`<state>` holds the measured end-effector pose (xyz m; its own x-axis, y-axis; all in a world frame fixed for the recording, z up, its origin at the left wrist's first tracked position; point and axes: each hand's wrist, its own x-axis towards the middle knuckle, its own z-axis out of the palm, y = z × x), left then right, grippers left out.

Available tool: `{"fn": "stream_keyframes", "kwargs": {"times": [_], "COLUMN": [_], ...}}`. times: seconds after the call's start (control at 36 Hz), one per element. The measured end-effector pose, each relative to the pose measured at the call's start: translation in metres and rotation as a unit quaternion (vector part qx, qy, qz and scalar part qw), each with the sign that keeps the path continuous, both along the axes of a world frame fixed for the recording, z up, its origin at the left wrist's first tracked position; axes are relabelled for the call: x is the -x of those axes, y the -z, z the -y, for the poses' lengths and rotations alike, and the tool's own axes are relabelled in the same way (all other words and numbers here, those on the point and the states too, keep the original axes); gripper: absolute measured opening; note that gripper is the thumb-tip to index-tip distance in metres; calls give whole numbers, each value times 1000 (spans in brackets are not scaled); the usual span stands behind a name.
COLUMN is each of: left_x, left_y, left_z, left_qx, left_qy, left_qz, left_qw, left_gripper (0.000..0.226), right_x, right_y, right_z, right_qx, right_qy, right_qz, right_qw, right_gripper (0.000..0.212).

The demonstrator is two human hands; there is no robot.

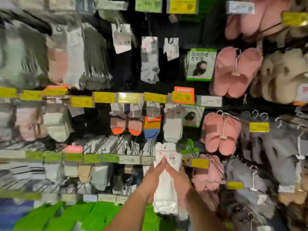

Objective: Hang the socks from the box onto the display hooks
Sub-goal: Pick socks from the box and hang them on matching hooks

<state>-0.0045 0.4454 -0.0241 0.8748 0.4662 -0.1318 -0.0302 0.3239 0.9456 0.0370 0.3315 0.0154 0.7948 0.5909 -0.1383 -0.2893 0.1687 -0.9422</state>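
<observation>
A shop aisle — a retail display wall of hanging goods.

Rows of packaged socks (150, 129) hang under yellow price tags (104, 97), fluffy pink slippers (236, 72) to the right, boxed black face masks (200, 65) between — every item carded.

We see a white pack of socks (165, 185) with a printed white card at its top, held upright before the lower display rows, its toe end hanging down.

Socks (165, 185) between both hands, seemingly before the rack (130, 160); slippers (220, 132) right.
</observation>
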Motion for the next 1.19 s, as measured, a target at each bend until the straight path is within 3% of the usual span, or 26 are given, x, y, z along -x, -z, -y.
{"fn": "stream_keyframes", "kwargs": {"times": [0.06, 0.14, 0.19, 0.28, 0.36, 0.39, 0.47, 0.53, 0.67, 0.72, 0.78, 0.83, 0.94, 1.14, 1.19], "left_x": [14, 30, 32, 27, 26, 25, 21, 11, -22, -33, -40, -47, -56, -59, -58], "left_y": [-7, -19, -21, -20, -28, -31, -37, -35, -28, -26, -27, -30, -36, -39, -38], "left_z": [-24, -44, -52, -61, -49, -44, -33, -27, -4, 1, 0, -1, 0, -6, -7], "left_qx": [-32, -34, -15, 7, -15, -18, -3, -2, 1, 4, 7, -17, -40, 54, 75], "left_qy": [-18, -23, -32, -17, 16, 33, 57, 72, 11, -29, -57, -72, -64, -46, -32], "left_qz": [17, 23, 20, 22, 36, 46, 77, 84, 100, 98, 94, 86, 93, 115, 105], "left_qw": [999, 999, 999, 1000, 999, 998, 995, 994, 995, 995, 994, 993, 993, 991, 991], "left_gripper": [119, 129, 115, 96, 55, 49, 54, 59, 64, 63, 63, 63, 66, 57, 68], "right_x": [10, 11, -4, -2, -2, -6, -21, -36, -63, -73, -83, -86, -82, -92, -94], "right_y": [-1, 12, 36, 17, 0, -1, -4, -3, -8, -8, -4, -2, -6, -12, -12], "right_z": [-26, -57, -70, -67, -61, -58, -47, -39, -22, -22, -23, -21, -22, -31, -31], "right_qx": [6, -4, -16, -15, -29, -34, -20, -25, -47, 36, 172, 174, 127, 45, 20], "right_qy": [-25, -26, -15, 1, -11, -24, -47, -50, -89, -40, 73, 150, 127, 119, 129], "right_qz": [12, 15, 16, 8, 6, 4, 27, 26, 12, 100, 242, 307, 286, 218, 205], "right_qw": [1000, 1000, 1000, 1000, 999, 999, 998, 998, 995, 994, 952, 924, 941, 968, 970], "right_gripper": [49, 113, 127, 112, 46, 37, 48, 42, 38, 44, 51, 46, 38, 35, 40]}}
